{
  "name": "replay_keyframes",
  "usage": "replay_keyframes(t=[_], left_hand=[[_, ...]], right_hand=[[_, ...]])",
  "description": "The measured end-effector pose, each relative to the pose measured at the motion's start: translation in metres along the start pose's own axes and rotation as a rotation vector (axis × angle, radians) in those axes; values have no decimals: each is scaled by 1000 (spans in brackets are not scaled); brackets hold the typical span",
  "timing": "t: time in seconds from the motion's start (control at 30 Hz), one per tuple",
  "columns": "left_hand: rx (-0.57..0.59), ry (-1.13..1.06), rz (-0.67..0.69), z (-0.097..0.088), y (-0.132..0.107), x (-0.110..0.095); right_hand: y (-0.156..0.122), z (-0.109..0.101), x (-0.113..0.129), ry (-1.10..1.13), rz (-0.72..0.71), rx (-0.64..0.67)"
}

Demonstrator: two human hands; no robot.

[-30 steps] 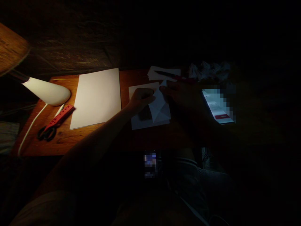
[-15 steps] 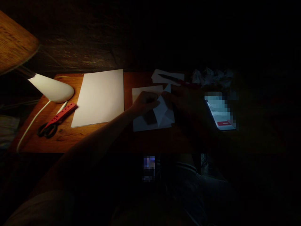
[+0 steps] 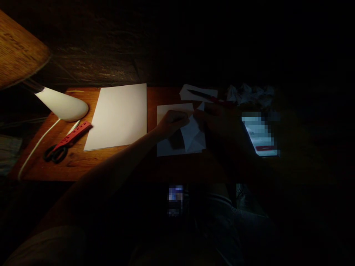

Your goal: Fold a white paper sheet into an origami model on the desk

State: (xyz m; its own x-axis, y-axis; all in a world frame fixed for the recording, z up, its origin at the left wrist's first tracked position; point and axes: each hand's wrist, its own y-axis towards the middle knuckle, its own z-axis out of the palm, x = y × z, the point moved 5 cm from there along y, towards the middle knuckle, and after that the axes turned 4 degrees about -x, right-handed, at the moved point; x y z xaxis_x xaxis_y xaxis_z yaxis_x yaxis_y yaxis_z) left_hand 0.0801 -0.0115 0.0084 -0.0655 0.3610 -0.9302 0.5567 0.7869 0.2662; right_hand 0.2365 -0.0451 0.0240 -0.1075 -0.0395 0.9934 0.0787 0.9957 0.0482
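A small folded sheet of white paper [image 3: 192,133] is held up between my two hands, one corner pointing up and another down. My left hand [image 3: 172,122] pinches its left edge with thumb and fingers together. On the other side, my right hand [image 3: 206,113] grips the paper near its upper point; deep shadow covers most of that hand. Beneath them lie flat white paper squares [image 3: 166,147] on the wooden table, partly hidden by the left hand and its shadow.
A stack of white paper [image 3: 119,114] lies left, beside a lamp [image 3: 62,105] and black-handled scissors [image 3: 57,152] under a red perforated strip [image 3: 73,135]. Behind are paper pieces [image 3: 198,95] with a dark pointed blade [image 3: 201,94] and crumpled paper [image 3: 246,94]. A lit phone [image 3: 259,135] lies right.
Both hands still hold the folded paper. My right hand has shifted slightly at its upper point, covering more of it. The whole view has moved a little.
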Motion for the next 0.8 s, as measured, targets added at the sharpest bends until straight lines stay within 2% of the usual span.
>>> replay_keyframes(t=[0.37, 0.57, 0.8], left_hand=[[-30, -41, 86, 0, 1, -5], [-5, -8, 64, 2, 1, -6], [61, -12, 49, 3, -1, -6]], right_hand=[[12, -7, -10, 97, -56, -113], [13, -6, -10, 47, -54, -111], [2, -1, 4, -96, -49, -96]])
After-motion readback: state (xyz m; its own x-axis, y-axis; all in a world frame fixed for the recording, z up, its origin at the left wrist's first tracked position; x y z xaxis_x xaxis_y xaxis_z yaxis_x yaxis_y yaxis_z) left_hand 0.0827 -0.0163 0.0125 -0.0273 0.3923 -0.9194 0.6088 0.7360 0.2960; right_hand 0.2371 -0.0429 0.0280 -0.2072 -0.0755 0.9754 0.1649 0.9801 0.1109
